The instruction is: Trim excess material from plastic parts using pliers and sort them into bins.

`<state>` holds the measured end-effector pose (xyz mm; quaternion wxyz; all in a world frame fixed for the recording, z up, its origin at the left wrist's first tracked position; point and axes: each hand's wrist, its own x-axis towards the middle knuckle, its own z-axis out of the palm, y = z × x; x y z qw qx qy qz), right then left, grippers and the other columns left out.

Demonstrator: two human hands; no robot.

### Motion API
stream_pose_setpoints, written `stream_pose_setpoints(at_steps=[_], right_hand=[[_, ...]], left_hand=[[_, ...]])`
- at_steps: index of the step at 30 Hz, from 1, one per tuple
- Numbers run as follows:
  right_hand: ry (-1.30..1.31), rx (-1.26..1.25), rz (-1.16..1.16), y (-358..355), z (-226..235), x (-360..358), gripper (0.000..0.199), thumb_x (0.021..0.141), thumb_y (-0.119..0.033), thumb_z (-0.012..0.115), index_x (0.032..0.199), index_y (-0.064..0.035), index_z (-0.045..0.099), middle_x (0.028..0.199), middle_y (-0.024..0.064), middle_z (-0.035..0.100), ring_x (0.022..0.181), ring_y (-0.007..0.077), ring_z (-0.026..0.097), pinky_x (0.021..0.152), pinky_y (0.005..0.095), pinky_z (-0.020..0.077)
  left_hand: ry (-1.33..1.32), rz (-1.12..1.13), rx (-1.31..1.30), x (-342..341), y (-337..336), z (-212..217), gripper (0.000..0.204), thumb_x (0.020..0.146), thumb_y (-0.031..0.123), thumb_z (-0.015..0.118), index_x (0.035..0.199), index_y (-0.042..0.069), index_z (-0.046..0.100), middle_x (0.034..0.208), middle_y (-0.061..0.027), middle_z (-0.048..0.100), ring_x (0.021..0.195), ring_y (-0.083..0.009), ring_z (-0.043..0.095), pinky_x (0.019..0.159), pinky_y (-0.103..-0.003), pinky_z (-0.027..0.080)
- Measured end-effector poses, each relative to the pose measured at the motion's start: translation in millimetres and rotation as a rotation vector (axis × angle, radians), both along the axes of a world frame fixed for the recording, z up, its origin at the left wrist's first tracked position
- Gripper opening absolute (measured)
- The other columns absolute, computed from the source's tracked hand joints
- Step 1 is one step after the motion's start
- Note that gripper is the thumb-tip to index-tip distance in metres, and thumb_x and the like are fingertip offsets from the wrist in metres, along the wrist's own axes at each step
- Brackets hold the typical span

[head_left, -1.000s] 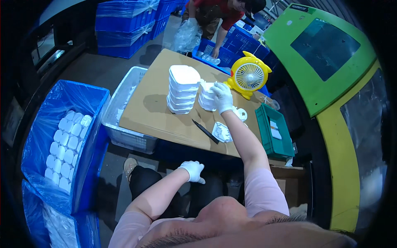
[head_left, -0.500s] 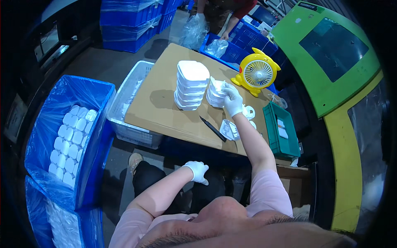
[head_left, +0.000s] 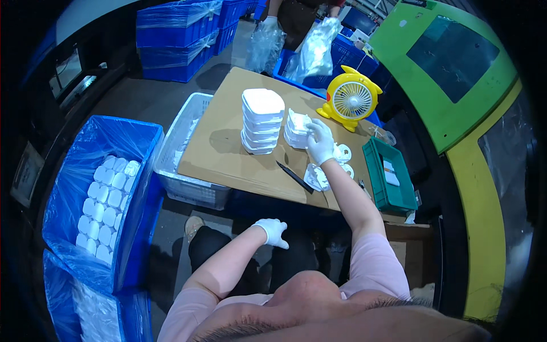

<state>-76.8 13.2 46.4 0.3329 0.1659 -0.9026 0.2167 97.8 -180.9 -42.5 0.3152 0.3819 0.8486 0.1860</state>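
My right hand (head_left: 321, 141), in a white glove, reaches over the cardboard-topped table (head_left: 213, 151). Its bent fingers grip the right edge of a short stack of white plastic parts (head_left: 296, 130); the fingertips are partly hidden. To the left rises a taller stack of white, rounded-square plastic pieces (head_left: 262, 119). A black pen-like tool (head_left: 294, 175) lies nearer me, beside a loose white plastic part (head_left: 316, 178). White ring-shaped parts (head_left: 342, 153) sit under and beside my right wrist. My left hand (head_left: 272, 233), also gloved, hangs above my lap, empty, thumb apart from the fingers.
A yellow fan (head_left: 351, 100) stands at the table's far right, near a green tray (head_left: 393, 194). A white crate (head_left: 191, 191) and a blue, film-lined bin (head_left: 145, 188) of white parts stand left. A green machine (head_left: 393, 40) flanks the right. Across the table, a co-worker handles clear bags (head_left: 316, 48).
My right fingers have slid from the top of the short stack down to its right side. The co-worker has lifted a clear bag from the blue crate. My left hand stays put.
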Motion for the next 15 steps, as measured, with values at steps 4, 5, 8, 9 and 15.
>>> stream_pose_setpoints(at_steps=[4,5,8,9,15], right_hand=[[0.023,-0.054,0.003,-0.8,15.9,54.4,0.029,0.075,0.0,0.056,0.103,-0.0054,0.064,0.115,0.0152,0.061,0.115,0.0336,0.053,0.1,0.0417,0.0399],[0.056,-0.033,0.02,4.2,17.6,76.5,0.028,0.075,0.0,0.056,0.102,-0.0045,0.063,0.112,0.0158,0.061,0.112,0.034,0.054,0.098,0.042,0.0409],[0.008,-0.027,0.007,-3.2,4.7,161.6,0.029,0.074,0.004,0.056,0.102,-0.0027,0.063,0.103,0.0174,0.063,0.102,0.0349,0.058,0.092,0.0416,0.045],[0.011,-0.034,-0.029,5.3,-12.0,191.1,0.03,0.073,0.007,0.057,0.101,-0.0023,0.063,0.1,0.0179,0.063,0.097,0.0349,0.06,0.088,0.0406,0.0473],[-0.501,-0.278,-0.205,6.3,-90.4,348.6,0.025,0.078,-0.007,0.062,0.103,-0.0087,0.065,0.108,0.0141,0.063,0.104,0.0339,0.058,0.092,0.0405,0.0458]], left_hand=[[-0.001,0.018,-0.022,-5.3,-3.2,1.6,0.069,0.078,0.055,0.066,0.125,0.005,0.054,0.126,-0.0189,0.056,0.116,-0.0342,0.055,0.096,-0.043,0.046],[0.01,0.01,-0.027,-6.2,-1.9,2.2,0.069,0.078,0.055,0.066,0.125,0.005,0.054,0.126,-0.0189,0.056,0.116,-0.0342,0.055,0.096,-0.043,0.046],[0.002,0.027,0.0,-7.0,-8.8,-7.1,0.072,0.079,0.056,0.065,0.127,0.004,0.053,0.127,-0.0194,0.055,0.118,-0.0343,0.054,0.097,-0.043,0.046],[-0.014,0.03,-0.009,-6.5,-5.6,-4.5,0.074,0.079,0.058,0.064,0.129,0.004,0.052,0.128,-0.0198,0.055,0.118,-0.0346,0.054,0.097,-0.043,0.045],[-0.012,0.12,0.048,-7.5,-7.4,-34.9,0.073,0.087,0.061,0.052,0.127,0.0,0.054,0.128,-0.0222,0.056,0.119,-0.0377,0.052,0.1,-0.041,0.042]])
